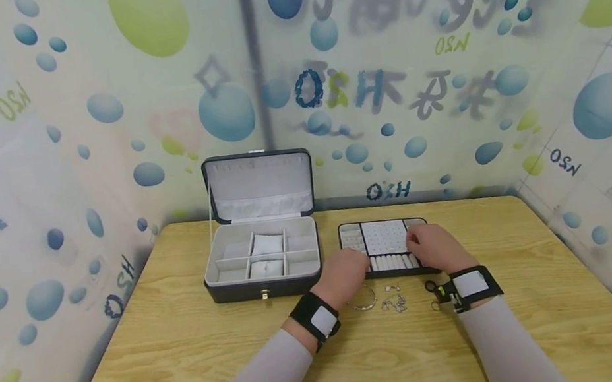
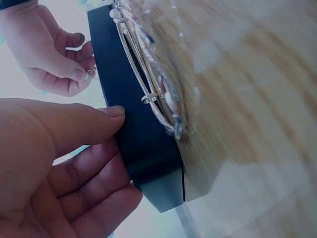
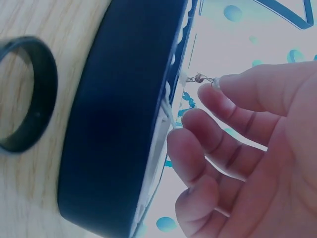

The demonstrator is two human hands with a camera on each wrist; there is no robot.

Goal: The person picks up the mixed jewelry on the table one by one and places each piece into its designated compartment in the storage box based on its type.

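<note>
In the head view, a black-sided jewelry tray [image 1: 385, 236] with pale compartments lies at the back of the table. My left hand [image 1: 349, 271] is at its front left corner. The left wrist view shows the thumb on the tray's black wall [image 2: 136, 119] and the fingers curled at its edge, holding it. Over the tray's right part is my right hand [image 1: 433, 245]. Thumb and index finger of that hand pinch a small dangling earring [image 3: 199, 78] with a clear bead, close over the tray in the right wrist view.
A black jewelry box [image 1: 238, 293] stands left of the tray, its lid raised and two small cushions inside. In front of the tray lie a bangle [image 1: 365, 308], a thin chain [image 1: 398, 304] and a black ring-shaped thing [image 3: 47, 91]. Patterned walls enclose the table's back.
</note>
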